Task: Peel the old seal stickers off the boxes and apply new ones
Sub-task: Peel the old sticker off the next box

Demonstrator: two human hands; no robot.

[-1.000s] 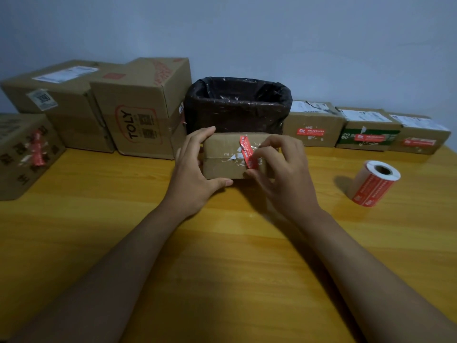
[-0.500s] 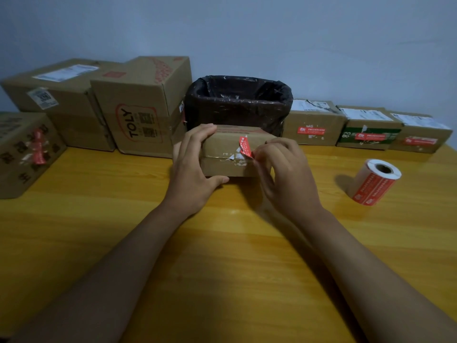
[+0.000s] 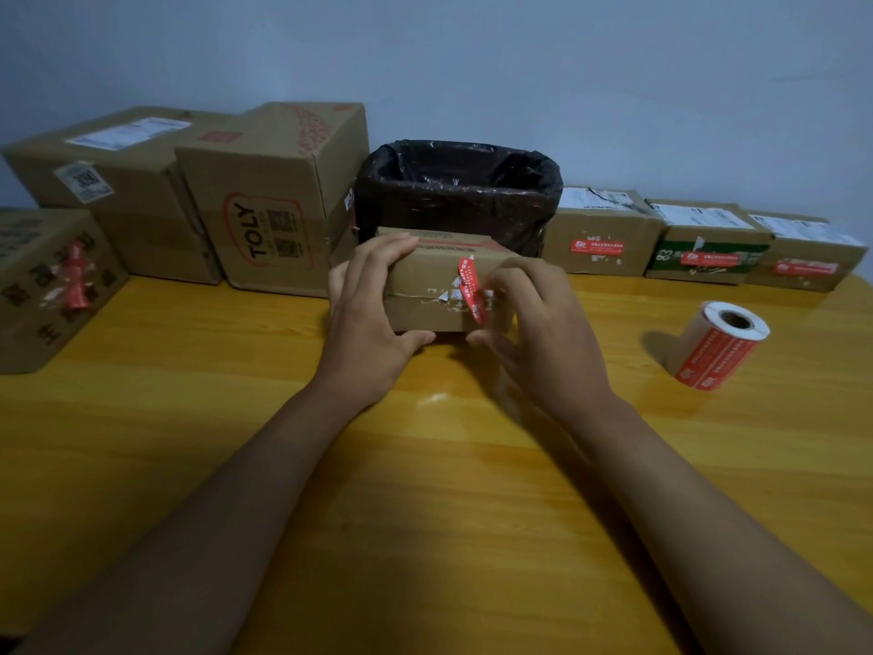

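Box point(image 3: 427, 295) rested on the worktop point(image 3: 425, 465), left hand point(image 3: 368, 333) gripping its side; right hand point(image 3: 538, 333) fingers point(image 3: 508, 281) curled at the half-peeled red sticker point(image 3: 470, 288), grasp unclear.

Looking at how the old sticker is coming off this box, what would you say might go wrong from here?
The red seal sticker may tear further: white paper scraps already cling to the small brown cardboard box. The right hand picks at its edge. The left hand alone steadies the box, so it might slide on the wooden table.
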